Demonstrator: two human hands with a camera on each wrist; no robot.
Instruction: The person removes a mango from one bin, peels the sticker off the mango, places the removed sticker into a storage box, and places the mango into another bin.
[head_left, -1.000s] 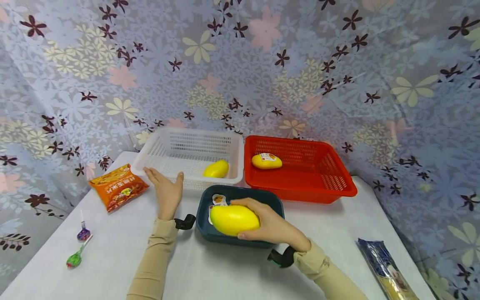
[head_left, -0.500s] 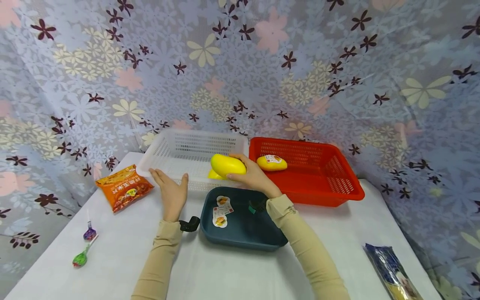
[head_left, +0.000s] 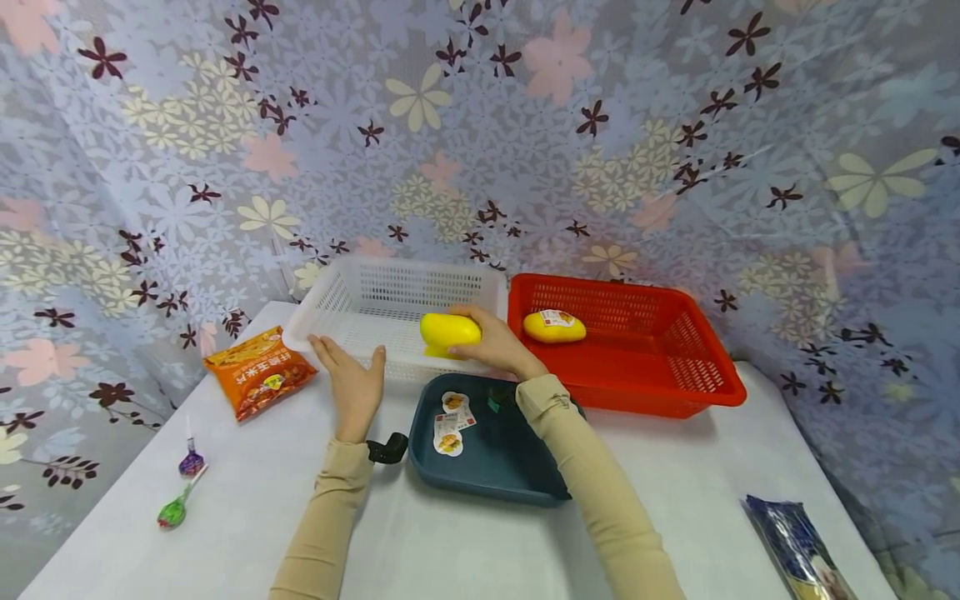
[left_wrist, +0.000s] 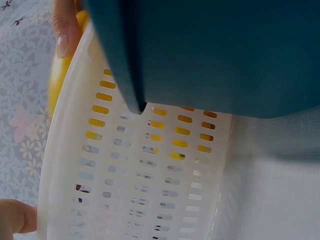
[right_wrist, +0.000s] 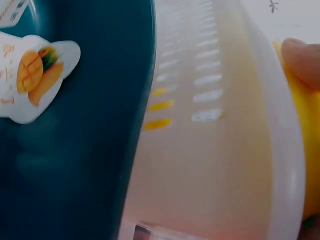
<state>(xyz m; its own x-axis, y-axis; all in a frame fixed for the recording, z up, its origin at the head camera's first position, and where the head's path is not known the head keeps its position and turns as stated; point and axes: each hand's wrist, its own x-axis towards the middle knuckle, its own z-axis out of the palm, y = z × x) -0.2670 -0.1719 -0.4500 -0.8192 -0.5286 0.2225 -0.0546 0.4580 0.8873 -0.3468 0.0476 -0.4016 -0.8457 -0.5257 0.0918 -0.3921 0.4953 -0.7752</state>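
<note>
My right hand (head_left: pixel 497 340) grips a yellow mango (head_left: pixel 450 329) at the front right of the white basket (head_left: pixel 378 332). Below it, another mango is mostly hidden; yellow shows through the slots in the left wrist view. Thumb and mango (right_wrist: pixel 306 130) appear past the rim in the right wrist view. My left hand (head_left: pixel 356 393) is beside the basket's front left corner, thumb and fingers spread, holding nothing. Under my right forearm lies a dark teal tray (head_left: pixel 487 483) with several mango stickers (head_left: pixel 448 437) in it.
A red basket (head_left: pixel 622 367) with a labelled mango (head_left: pixel 555 327) adjoins the white one. An orange snack bag (head_left: pixel 262 372) and two lollipops (head_left: pixel 174 510) lie at left. A blue packet (head_left: pixel 797 546) is at right, with a floral cloth (head_left: pixel 480 125) behind.
My right hand has carried the mango from above the teal tray up and forward to the white basket, then slightly lower. The left hand has kept its place by the basket.
</note>
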